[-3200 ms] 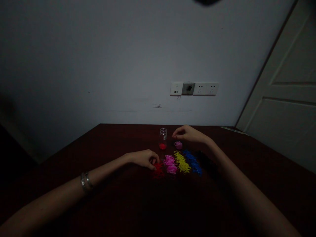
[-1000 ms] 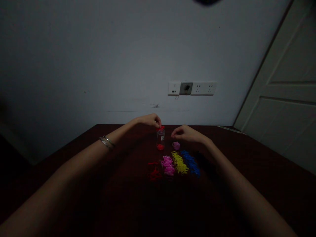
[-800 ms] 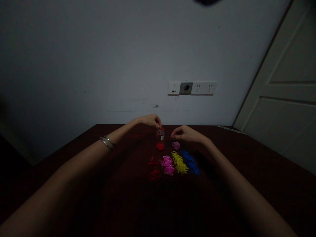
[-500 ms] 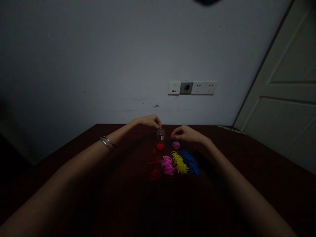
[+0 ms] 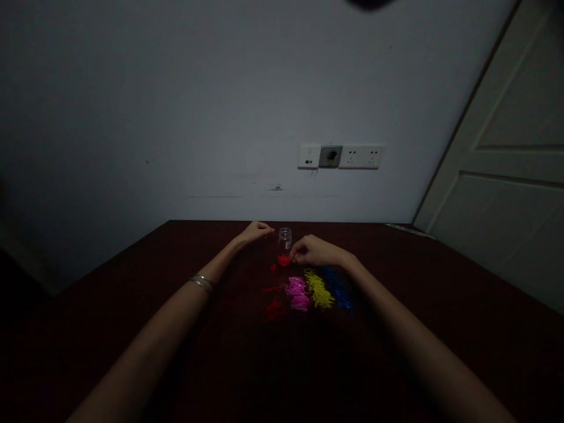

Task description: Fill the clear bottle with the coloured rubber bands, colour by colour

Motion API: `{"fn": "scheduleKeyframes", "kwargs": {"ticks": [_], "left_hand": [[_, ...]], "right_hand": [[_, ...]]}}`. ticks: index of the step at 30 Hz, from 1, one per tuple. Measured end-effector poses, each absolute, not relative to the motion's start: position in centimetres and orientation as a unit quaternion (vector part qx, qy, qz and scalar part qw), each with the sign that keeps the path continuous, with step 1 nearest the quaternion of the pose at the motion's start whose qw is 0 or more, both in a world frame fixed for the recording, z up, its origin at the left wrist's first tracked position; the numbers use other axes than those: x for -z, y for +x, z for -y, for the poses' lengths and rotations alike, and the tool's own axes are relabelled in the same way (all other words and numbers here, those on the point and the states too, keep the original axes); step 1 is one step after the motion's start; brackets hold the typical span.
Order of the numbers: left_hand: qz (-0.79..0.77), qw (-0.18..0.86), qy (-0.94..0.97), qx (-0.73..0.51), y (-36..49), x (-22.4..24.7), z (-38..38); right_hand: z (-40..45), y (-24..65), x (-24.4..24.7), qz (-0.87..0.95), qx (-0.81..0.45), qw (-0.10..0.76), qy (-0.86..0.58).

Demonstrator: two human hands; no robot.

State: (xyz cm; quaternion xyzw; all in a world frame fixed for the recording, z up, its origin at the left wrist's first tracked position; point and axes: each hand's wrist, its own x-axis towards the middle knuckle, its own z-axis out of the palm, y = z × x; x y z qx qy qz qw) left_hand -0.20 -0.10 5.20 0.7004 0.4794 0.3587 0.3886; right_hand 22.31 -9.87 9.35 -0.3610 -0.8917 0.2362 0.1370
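Note:
A small clear glass jar (image 5: 284, 238) stands upright, with red rubber bands (image 5: 283, 259) at its bottom. My left hand (image 5: 255, 232) is to the left of the jar's mouth, fingers stretched toward it and apart from the glass. Against or close by the jar's lower right side is my right hand (image 5: 316, 251), its fingers curled with thumb and fingertips together. Whatever may be between them cannot be made out. In front lie piles of red bands (image 5: 275, 309), pink bands (image 5: 298, 294), yellow bands (image 5: 319, 289) and blue bands (image 5: 338, 290), the blue partly shadowed.
The dark reddish table (image 5: 211, 364) meets a pale wall (image 5: 220, 117) at its far edge. Sockets and switches (image 5: 339, 157) are on that wall. A panelled door (image 5: 506, 164) stands at the right. A few stray red bands (image 5: 273, 268) lie left of the jar.
My left hand has moved from above the jar's mouth to its left. My right hand has moved left and down to the jar's lower side, now hiding the small pink object.

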Motion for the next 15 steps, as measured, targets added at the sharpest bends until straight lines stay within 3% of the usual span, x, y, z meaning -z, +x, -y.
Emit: {"fn": "scheduleKeyframes", "kwargs": {"ticks": [6, 15], "left_hand": [[-0.513, 0.381, 0.667, -0.383, -0.5, -0.2, -0.1], [-0.501, 0.345, 0.671, -0.425, -0.4, 0.5, 0.7]], "right_hand": [[11.0, 19.3, -7.6, 0.905, -0.223, 0.053, -0.359], [11.5, 17.4, -5.9, 0.928, -0.113, 0.032, -0.353]]}}
